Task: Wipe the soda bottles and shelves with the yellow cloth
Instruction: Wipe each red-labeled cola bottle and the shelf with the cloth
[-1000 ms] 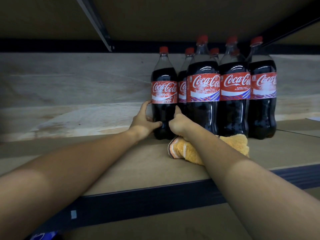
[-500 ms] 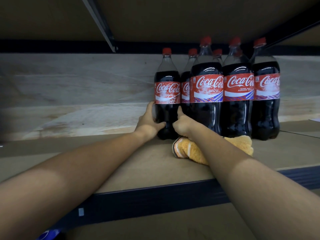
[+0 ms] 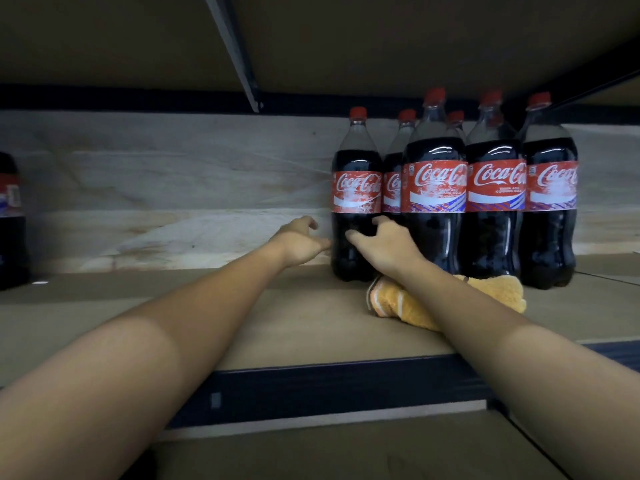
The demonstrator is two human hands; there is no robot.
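From the head camera: your left hand (image 3: 300, 241) hangs with fingers loosely spread just beside the leftmost dark plastic soda bottle with a red cap and red label (image 3: 356, 202), gripping nothing, while your right hand (image 3: 386, 245) reaches the same bottle's lower body, fingertips at its dark surface; whether they close round it cannot be told. The bottle stands upright on the brown board shelf (image 3: 277, 327), touching a cluster of like full soda bottles (image 3: 491, 202) on its right. The crumpled yellow terry cloth with white stripes (image 3: 398, 303) lies on the shelf under your right forearm, at the bottles' feet. Judged full, the bottle is likely heavy, smooth and slippery; take it at the waist below the label. The cloth looks soft and light; bunch it anywhere.
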